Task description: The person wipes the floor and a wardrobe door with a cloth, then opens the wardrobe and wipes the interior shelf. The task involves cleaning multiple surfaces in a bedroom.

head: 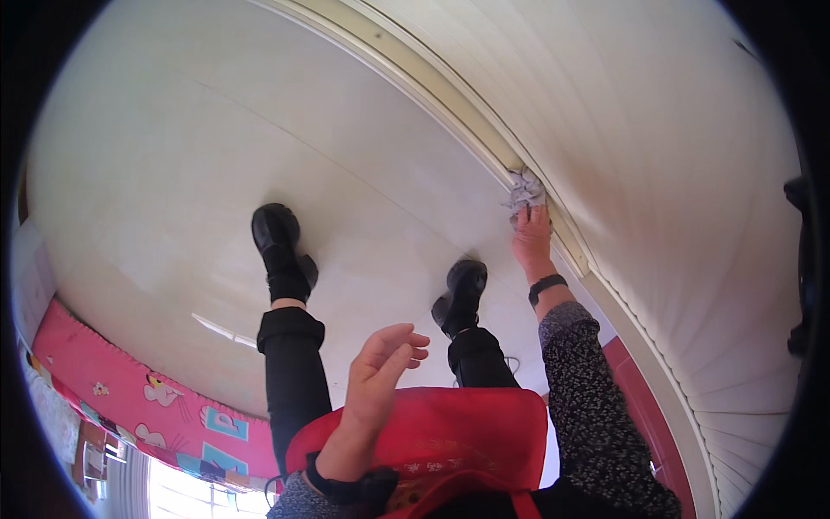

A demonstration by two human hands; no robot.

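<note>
My right hand (533, 237) reaches forward and presses a crumpled grey cloth (526, 189) onto the cream ledge (447, 84) that runs along the foot of a pleated cream surface. Its fingers lie over the near edge of the cloth. A dark band circles the right wrist. Before my body, my left hand (386, 360) is raised above the red apron (480, 422), fingers loosely curled and apart, holding nothing. The apron bears writing.
My black shoes (275, 237) stand apart on the pale floor (194, 162). The pleated cream surface (681, 162) rises at the right. A pink patterned fabric (175, 402) hangs at the lower left, near a bright window (188, 493). A red panel (642, 402) shows beyond my right sleeve.
</note>
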